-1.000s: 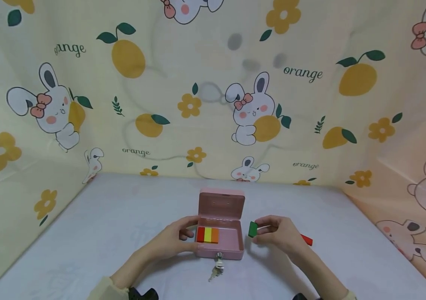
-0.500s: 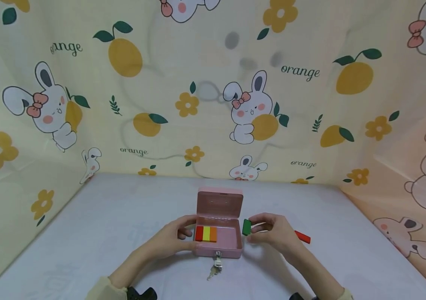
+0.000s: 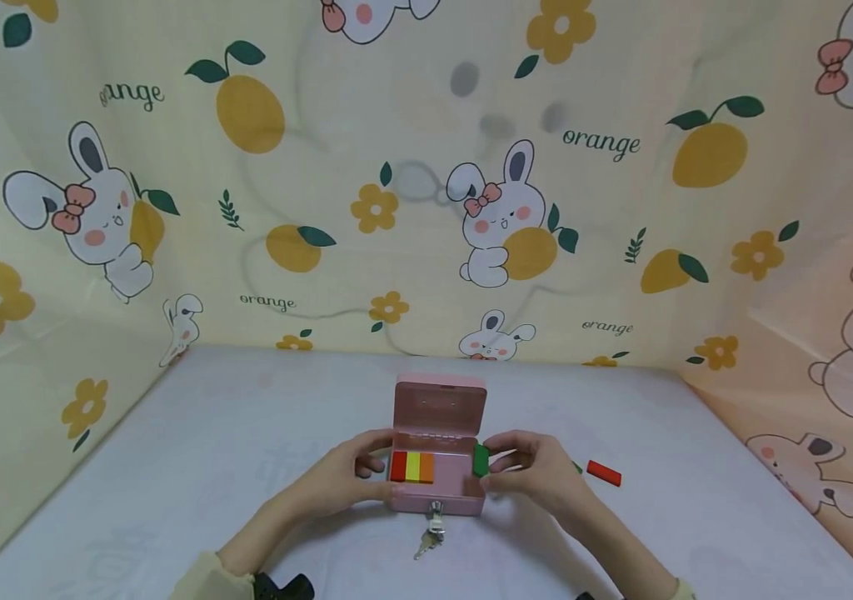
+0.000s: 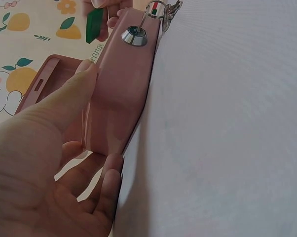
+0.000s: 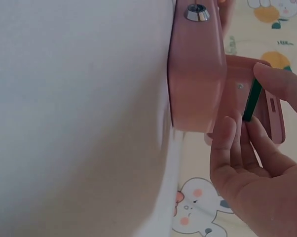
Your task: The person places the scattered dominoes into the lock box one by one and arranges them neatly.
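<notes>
White desk (image 3: 284, 400): pink box (image 3: 452, 505), lid (image 3: 439, 407) up, prob. for access. L hand (image 3: 346, 473) grips box's left end, prob. to steady it; R hand (image 3: 535, 472) pinches green block (image 3: 481, 461) above box's right side. Block row (image 3: 413, 467) inside at left, snug, prob. saving room.

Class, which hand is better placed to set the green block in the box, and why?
Probably the right hand: it pinches the green block at the right rim of the box. The left hand grips the box's left side, so it seems better kept for steadying.
</notes>
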Demonstrator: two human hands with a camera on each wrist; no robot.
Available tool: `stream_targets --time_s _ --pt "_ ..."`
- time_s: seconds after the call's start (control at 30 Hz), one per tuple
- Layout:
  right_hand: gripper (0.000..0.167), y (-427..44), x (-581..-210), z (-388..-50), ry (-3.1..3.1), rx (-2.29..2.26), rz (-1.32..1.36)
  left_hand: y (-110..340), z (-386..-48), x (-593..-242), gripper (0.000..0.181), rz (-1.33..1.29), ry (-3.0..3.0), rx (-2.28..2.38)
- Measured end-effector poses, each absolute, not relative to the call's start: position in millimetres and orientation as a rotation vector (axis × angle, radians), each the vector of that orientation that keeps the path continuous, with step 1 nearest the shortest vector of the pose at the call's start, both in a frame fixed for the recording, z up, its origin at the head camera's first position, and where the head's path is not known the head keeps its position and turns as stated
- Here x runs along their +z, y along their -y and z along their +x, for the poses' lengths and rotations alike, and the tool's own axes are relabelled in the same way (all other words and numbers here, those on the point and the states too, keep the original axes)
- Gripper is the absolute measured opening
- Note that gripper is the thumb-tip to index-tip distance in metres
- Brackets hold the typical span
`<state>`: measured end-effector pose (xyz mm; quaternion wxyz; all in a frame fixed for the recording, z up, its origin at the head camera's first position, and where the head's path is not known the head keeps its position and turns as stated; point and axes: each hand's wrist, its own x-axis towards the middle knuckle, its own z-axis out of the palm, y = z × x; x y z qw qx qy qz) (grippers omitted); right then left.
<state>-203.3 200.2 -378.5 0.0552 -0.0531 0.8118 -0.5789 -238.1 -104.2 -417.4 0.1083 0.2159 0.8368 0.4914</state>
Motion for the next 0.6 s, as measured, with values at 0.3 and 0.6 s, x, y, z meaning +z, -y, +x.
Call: stream_targets --time_s 0.3,0.6 --pt "0.049 -194 -380 -202 -2.532 -1.668 -0.146 104 -238 -418 0.081 0.638 -2.464 1.449" --pt "0.05 -189 -381 -202 -2.557 -1.637 -0.116 104 -240 -421 0.08 0.646 -2.469 1.445"
